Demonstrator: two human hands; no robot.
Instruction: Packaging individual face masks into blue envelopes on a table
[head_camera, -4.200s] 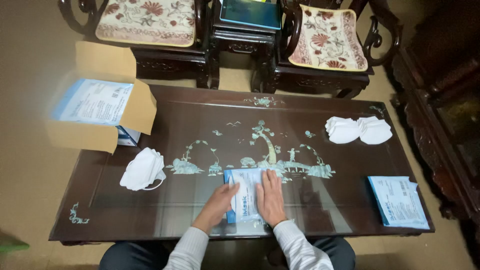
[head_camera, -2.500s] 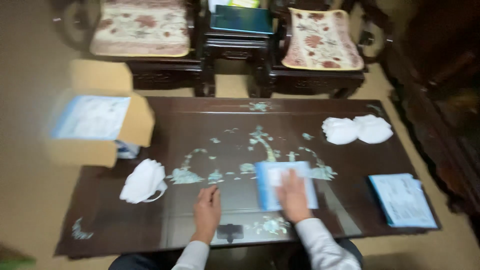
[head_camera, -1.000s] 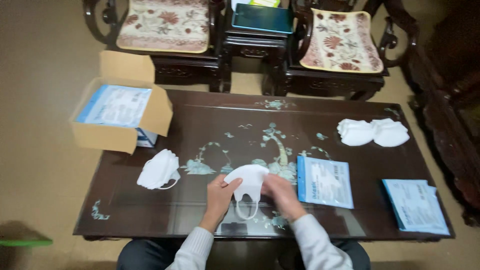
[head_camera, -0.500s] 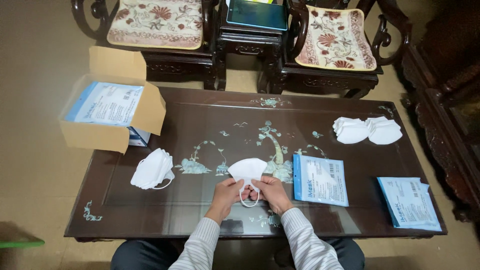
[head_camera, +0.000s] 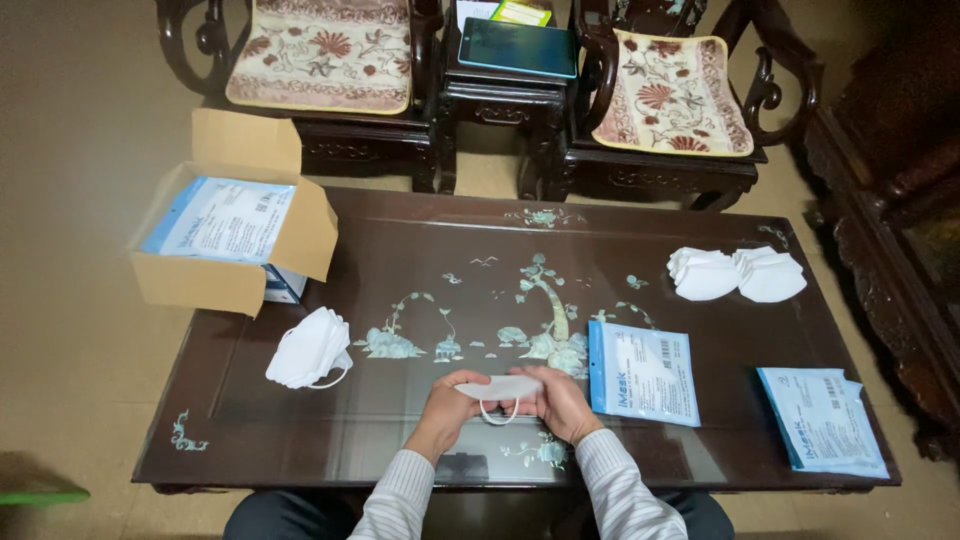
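The left hand (head_camera: 447, 398) and right hand (head_camera: 560, 398) each pinch 1 end of a folded white mask (head_camera: 497, 387), holding it flat above the worktop (head_camera: 420, 250), left of the blue pouch (head_camera: 642, 372), likely for slipping in.

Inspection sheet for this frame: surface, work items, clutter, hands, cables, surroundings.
Surface: dark inlaid coffee table, glossy.
Work items: folded white face mask held above the table; blue mask pouch lying flat right of the hands.
Clutter: mask stack at left; two mask piles at far right; stack of pouches at right edge; open cardboard box holding packets.
Hands: left hand and right hand both grip the mask.
Cables: nothing seen.
Surroundings: two cushioned carved chairs, side stand with tablet.
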